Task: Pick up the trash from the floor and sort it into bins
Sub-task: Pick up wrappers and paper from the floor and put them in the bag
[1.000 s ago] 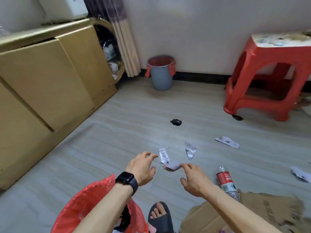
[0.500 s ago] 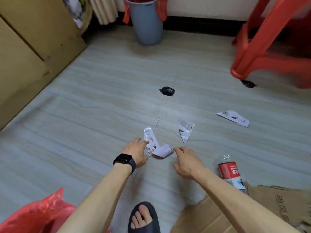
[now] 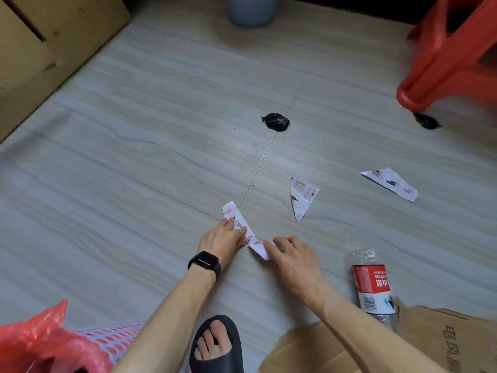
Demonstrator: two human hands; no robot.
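A black foam slipper [image 3: 216,345] with bare toes sits nearest, below the printed paper strip [image 3: 238,224]. A crinkled red plastic bag [image 3: 40,343] lies far to the strip's near left and flattened brown cardboard [image 3: 430,343] to its near right. A clear, crushed plastic bottle [image 3: 372,289] lies right of the strip, its red label reading "SPRING" upside down.

The strip lies creased on the pale wood-grain floor [image 3: 134,157], beside a tile seam. The left hand [image 3: 223,238], which wears a black smartwatch [image 3: 205,263], pinches the strip's middle between thumb and fingers [image 3: 228,224]. The right hand [image 3: 295,261] touches the strip's folded white end with bent fingers [image 3: 289,242]; whether they pinch it cannot be told.

Beyond the strip to the right lie a triangular printed scrap [image 3: 302,196] and a longer torn scrap [image 3: 390,183], both well apart from it with bare floor between. Farther off sits a crumpled black wad [image 3: 275,121]. Farthest are a red plastic stool [image 3: 451,57], a grey bin [image 3: 251,9] and a wooden cabinet [image 3: 53,36].
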